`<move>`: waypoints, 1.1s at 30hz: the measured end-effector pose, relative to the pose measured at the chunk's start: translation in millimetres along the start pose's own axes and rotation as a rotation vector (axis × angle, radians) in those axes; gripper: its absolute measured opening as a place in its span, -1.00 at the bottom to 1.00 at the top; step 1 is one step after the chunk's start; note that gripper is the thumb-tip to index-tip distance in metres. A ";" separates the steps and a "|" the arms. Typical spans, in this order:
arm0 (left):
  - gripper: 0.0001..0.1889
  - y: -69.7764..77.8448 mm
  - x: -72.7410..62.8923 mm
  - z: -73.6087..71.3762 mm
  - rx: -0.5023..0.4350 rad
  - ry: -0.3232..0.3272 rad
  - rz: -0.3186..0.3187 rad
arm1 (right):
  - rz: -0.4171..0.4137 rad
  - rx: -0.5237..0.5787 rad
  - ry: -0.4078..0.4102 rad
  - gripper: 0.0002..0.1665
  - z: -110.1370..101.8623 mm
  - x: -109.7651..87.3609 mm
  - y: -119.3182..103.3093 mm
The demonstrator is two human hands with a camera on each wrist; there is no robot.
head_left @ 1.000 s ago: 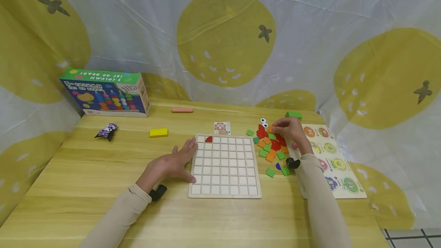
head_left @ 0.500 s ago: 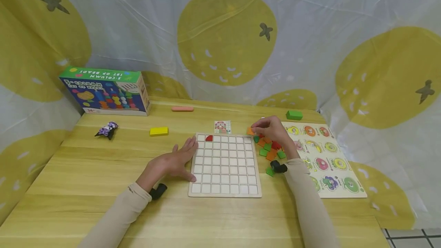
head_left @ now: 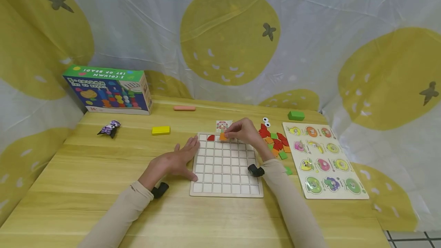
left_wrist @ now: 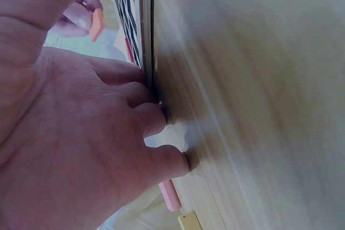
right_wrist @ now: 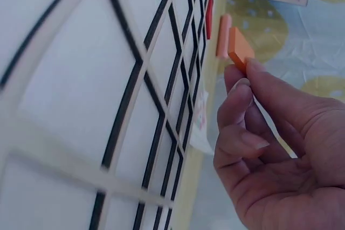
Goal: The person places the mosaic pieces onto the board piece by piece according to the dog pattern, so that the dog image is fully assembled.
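Observation:
Between thumb and forefinger my right hand (head_left: 245, 131) pinches an orange square tile (right_wrist: 239, 48), held just above the top row of the white grid board (head_left: 227, 167). In the head view that orange tile (head_left: 223, 137) is right of a red quarter-round tile (head_left: 211, 137) set in the top row. My left hand (head_left: 175, 162) rests against the board's left edge, fingers spread and fairly straight; in the left wrist view its fingertips touch the tabletop beside the board's edge. A small pattern card (head_left: 223, 125) lies behind the board, partly covered by the right hand.
Right of the board lies a pile of red, orange and green tiles (head_left: 277, 142), partly behind my right forearm. Further right is a fruit puzzle board (head_left: 324, 160). A green block (head_left: 296, 115), pink stick (head_left: 184, 108), yellow block (head_left: 160, 130), purple bow (head_left: 109, 128) and toy box (head_left: 108, 89) stand around.
My right hand has moved left from the tile pile to over the board's top row, carrying the orange tile. The left hand has stayed at the board's left edge.

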State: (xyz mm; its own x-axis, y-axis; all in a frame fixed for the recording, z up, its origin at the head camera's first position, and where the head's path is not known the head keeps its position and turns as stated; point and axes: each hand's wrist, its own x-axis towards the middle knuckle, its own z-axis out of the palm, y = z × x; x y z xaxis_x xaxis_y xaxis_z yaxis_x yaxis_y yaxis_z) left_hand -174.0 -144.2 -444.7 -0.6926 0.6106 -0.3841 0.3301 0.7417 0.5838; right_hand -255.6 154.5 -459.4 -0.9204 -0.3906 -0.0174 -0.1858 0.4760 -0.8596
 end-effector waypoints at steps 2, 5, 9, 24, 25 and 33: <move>0.29 0.1 0.2 0.0 0.002 0.001 0.000 | 0.006 -0.015 -0.003 -0.95 4.8 3.6 -1.0; 0.29 0.3 0.2 -0.2 0.000 -0.001 -0.003 | 0.018 -0.047 -0.001 -0.95 10.9 9.1 -1.0; 0.29 1.1 -0.3 0.0 -0.008 -0.002 0.003 | 0.035 -0.093 0.006 -0.93 16.3 14.0 -0.9; 0.29 1.8 0.4 -0.2 -0.009 -0.004 0.002 | 0.045 -0.164 0.017 -0.93 22.0 16.8 -3.0; 0.30 1.8 0.7 -0.4 -0.007 -0.005 0.001 | 0.043 -0.171 0.020 -0.94 22.1 16.3 -2.9; 0.31 1.0 3.3 -0.8 -0.015 -0.010 -0.016 | -0.033 -0.193 0.020 -0.89 12.5 7.9 -3.1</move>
State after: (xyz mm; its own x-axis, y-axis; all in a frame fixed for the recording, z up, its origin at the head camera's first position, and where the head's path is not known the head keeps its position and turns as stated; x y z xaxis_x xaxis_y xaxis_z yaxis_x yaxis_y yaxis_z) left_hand -176.4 -141.6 -444.8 -0.6915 0.6014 -0.4002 0.3092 0.7471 0.5884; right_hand -258.0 140.2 -463.2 -0.9190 -0.3938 0.0211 -0.2768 0.6059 -0.7458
